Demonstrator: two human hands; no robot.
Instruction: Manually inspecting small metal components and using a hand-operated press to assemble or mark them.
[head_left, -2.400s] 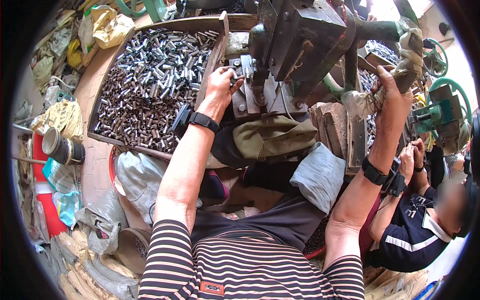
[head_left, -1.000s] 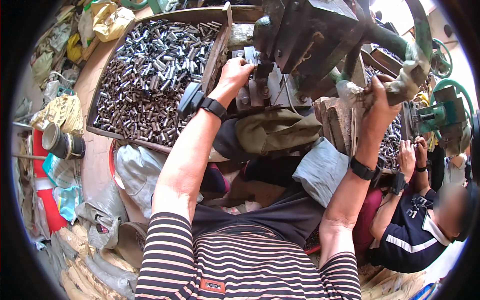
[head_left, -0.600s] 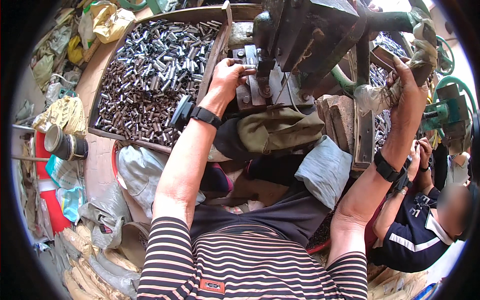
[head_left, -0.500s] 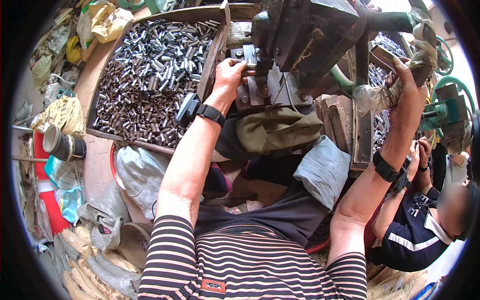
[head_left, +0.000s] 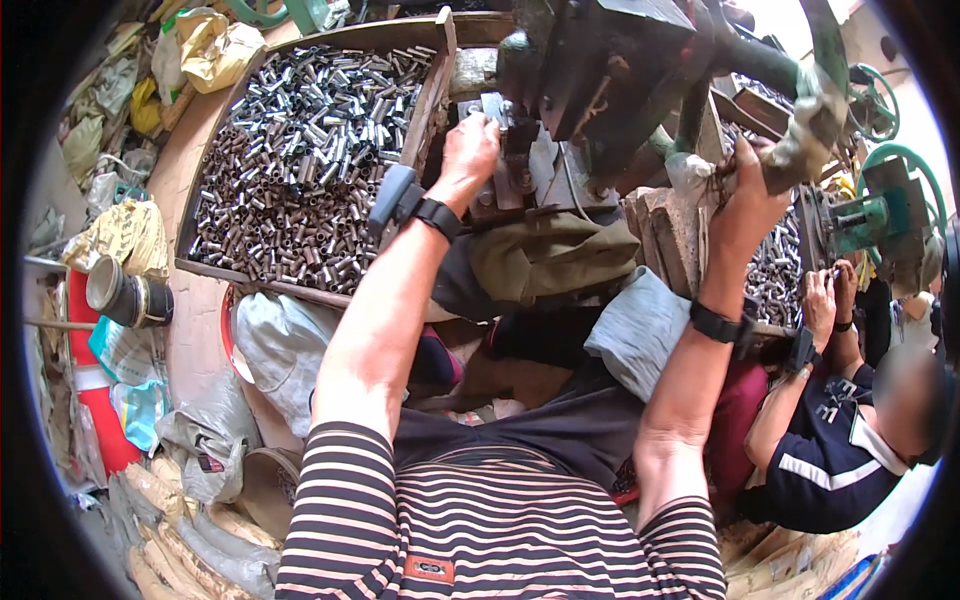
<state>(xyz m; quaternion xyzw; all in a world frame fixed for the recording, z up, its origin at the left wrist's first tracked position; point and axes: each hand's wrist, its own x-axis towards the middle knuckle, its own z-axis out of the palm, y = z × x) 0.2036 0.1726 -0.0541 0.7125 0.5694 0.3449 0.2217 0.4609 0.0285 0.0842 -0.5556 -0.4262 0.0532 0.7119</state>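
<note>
My left hand is at the metal die block of a dark hand press, its fingers pinched together. Whatever they pinch is hidden behind the fingers. With my right hand I grip the press's lever handle, which is wrapped in worn cloth and plastic. Left of the press, a wooden tray holds a heap of short metal tubes, shiny at the far side and brown nearer me. A folded olive cloth lies just below the die.
At the right, a co-worker has both hands near a green press. Another heap of metal tubes lies between us. A light blue cloth covers my knee. Sacks and a dark pot stand at the left.
My right hand has swung left with the lever handle. My left hand has shifted slightly at the die, its fingers now pointing upward. The co-worker's hands have shifted slightly.
</note>
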